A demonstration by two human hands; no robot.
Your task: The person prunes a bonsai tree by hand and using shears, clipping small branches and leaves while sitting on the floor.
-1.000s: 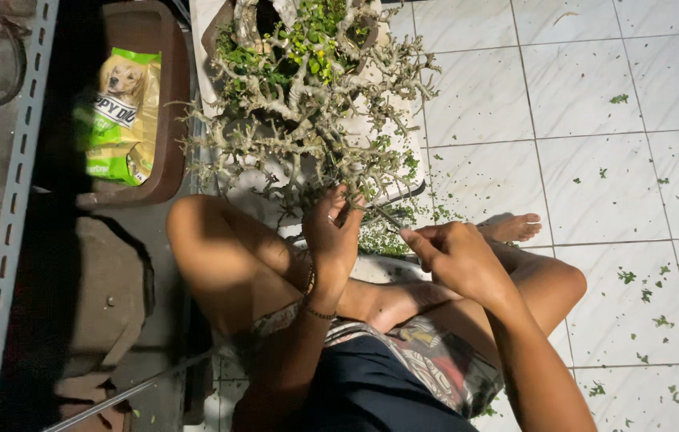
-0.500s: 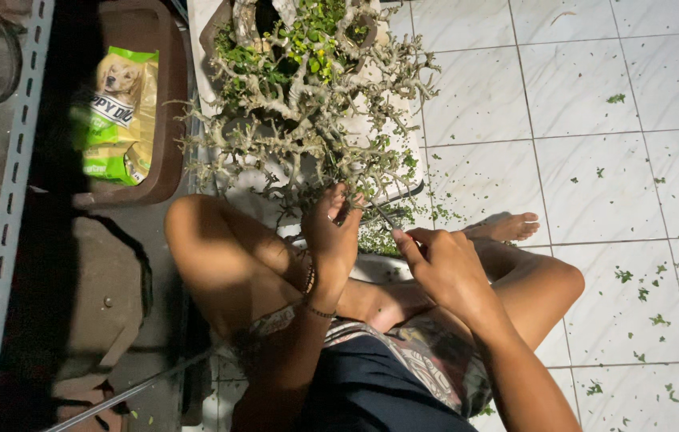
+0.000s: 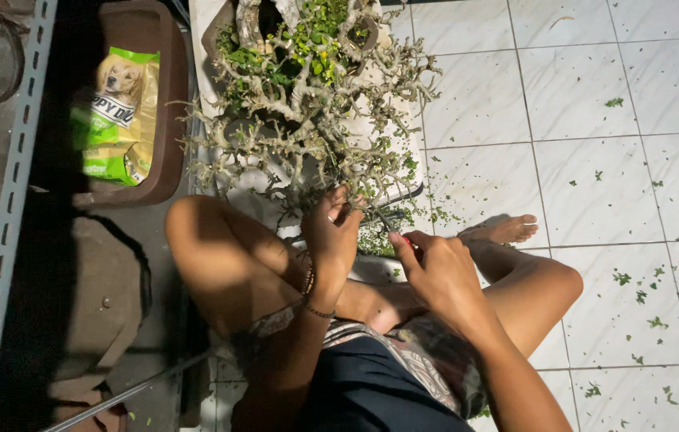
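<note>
At the bonsai (image 3: 307, 104), both hands (image 3: 331, 232) raised.

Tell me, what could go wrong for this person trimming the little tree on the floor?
The left hand holds a twig right beside the cutter in the right hand, so a finger could get nicked. The bare foot rests among clippings scattered on the smooth tiles, which may be slippery. The bonsai's dense, thin branches could snap if tugged.

The person wears dark navy shorts (image 3: 371, 392) under a patterned top hem (image 3: 403, 360), thin beaded bracelets (image 3: 309, 290) on the left wrist, a pale ring (image 3: 329, 218) on one left finger, with bare legs and feet.
</note>
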